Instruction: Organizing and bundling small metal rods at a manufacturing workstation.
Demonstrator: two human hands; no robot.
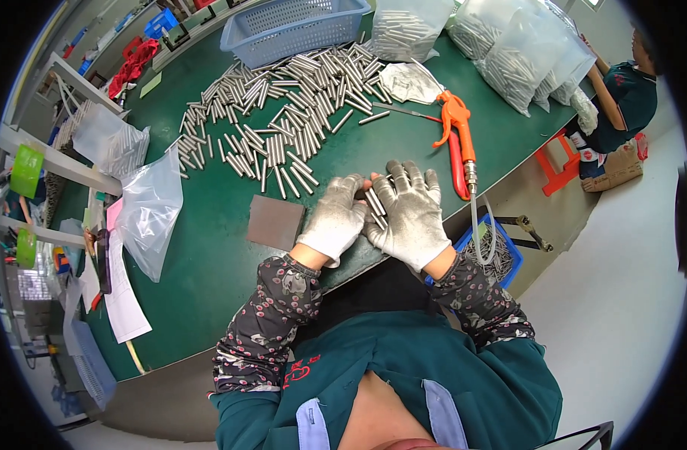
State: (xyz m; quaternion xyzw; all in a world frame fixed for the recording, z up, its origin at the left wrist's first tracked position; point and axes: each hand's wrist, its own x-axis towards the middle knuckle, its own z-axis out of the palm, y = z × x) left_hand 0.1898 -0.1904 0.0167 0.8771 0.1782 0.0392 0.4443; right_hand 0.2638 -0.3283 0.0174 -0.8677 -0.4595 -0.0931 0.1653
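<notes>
While left hand (336,214) flanks them, metal pins (376,205) lie against right hand (412,214).

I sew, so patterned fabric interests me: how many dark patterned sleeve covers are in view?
2: the left sleeve cover sits just behind the gloved left hand, the right sleeve cover just behind the gloved right hand. Neither is hidden, and no others show.

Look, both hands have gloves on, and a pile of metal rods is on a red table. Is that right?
The table is green, not red, as the head view shows. The left hand and right hand wear gloves, and a pile of metal rods lies there.
</notes>
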